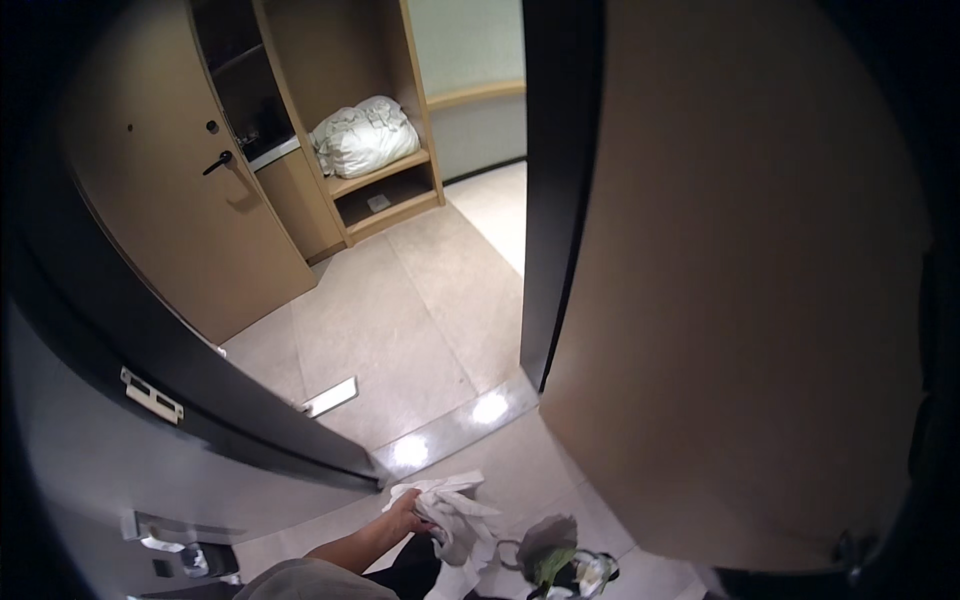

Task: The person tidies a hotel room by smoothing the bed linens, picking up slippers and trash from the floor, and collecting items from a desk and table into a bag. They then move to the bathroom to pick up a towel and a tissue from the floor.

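My left hand [409, 514] grips a bunched white cloth [454, 517], whose folds hang down over the tiled floor near the doorway. My right hand is out of view. Just right of the cloth, at the bottom edge, is a dark container [551, 540] with green and white items in or on it; its exact kind is unclear. Before me lies the open doorway with its shiny threshold [450, 431].
A wooden door [720, 300] stands at the right, a dark frame [559, 187] beside it. Beyond, another door [187, 202] has a black lever handle [218, 163]. A white bundle [367, 139] rests on a wooden shelf [382, 172]. A white flat object [332, 397] is by the left jamb.
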Demonstrator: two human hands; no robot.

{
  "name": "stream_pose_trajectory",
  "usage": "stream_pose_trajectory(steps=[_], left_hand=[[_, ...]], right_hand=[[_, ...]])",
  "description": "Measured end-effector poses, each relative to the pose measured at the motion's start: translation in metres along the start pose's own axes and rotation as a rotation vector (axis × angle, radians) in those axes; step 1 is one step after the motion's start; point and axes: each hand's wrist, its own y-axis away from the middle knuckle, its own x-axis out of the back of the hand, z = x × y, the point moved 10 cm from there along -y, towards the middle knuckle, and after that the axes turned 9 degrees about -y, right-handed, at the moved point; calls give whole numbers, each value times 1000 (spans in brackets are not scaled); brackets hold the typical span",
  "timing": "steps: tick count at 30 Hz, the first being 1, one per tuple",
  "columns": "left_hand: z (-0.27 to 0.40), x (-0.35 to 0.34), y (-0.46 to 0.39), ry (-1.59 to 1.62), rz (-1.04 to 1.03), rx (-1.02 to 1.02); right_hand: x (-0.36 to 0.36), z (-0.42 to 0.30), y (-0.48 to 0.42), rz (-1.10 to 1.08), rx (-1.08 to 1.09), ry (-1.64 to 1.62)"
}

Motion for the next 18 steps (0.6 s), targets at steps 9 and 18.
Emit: stream_pose_trajectory(steps=[9, 18], left_hand=[[570, -271, 395, 275, -461, -1533], [336, -294, 61, -598, -514, -599]], right_hand=[[41, -27, -72, -128, -308, 109], [10, 14, -46, 84, -448, 1]])
